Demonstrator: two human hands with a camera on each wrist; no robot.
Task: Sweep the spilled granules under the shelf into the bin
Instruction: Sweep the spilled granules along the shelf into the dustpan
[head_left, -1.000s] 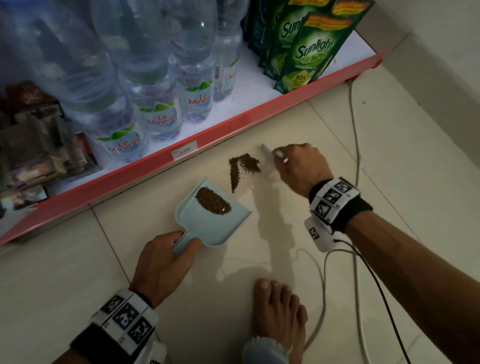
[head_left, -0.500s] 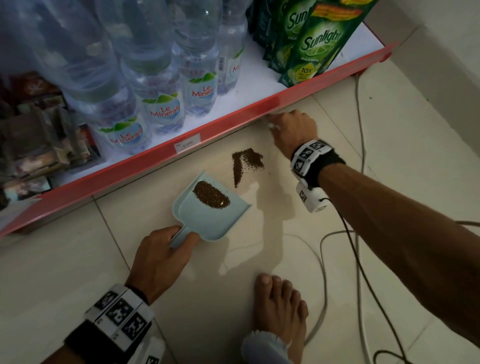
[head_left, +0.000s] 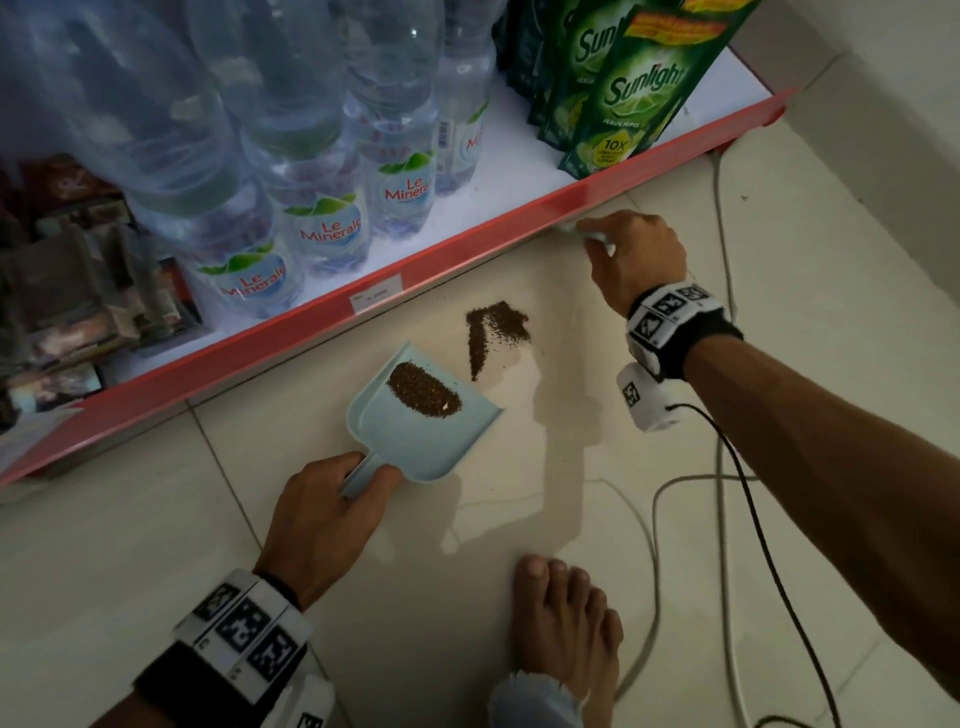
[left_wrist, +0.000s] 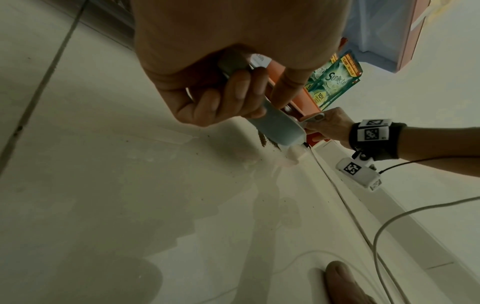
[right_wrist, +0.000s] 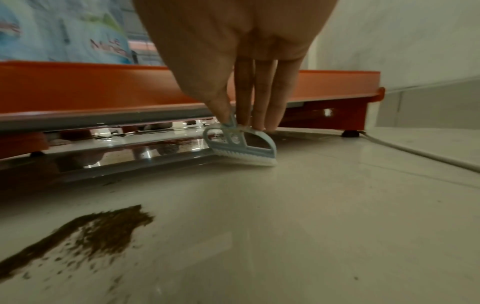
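Beneath Le Minerale bottles (head_left: 332, 228) — Sunlight pouches (head_left: 631, 104) — hands grip dustpan (head_left: 421, 431), brush (right_wrist: 241, 146).

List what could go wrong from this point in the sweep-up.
1. The dustpan already holds granules and lies flat in the left hand; tilting it could spill them again.
2. The brush, pinched by the right hand at the shelf edge, could scatter the loose pile on a hard pull back.
3. The cable lies near the brush and might snag.
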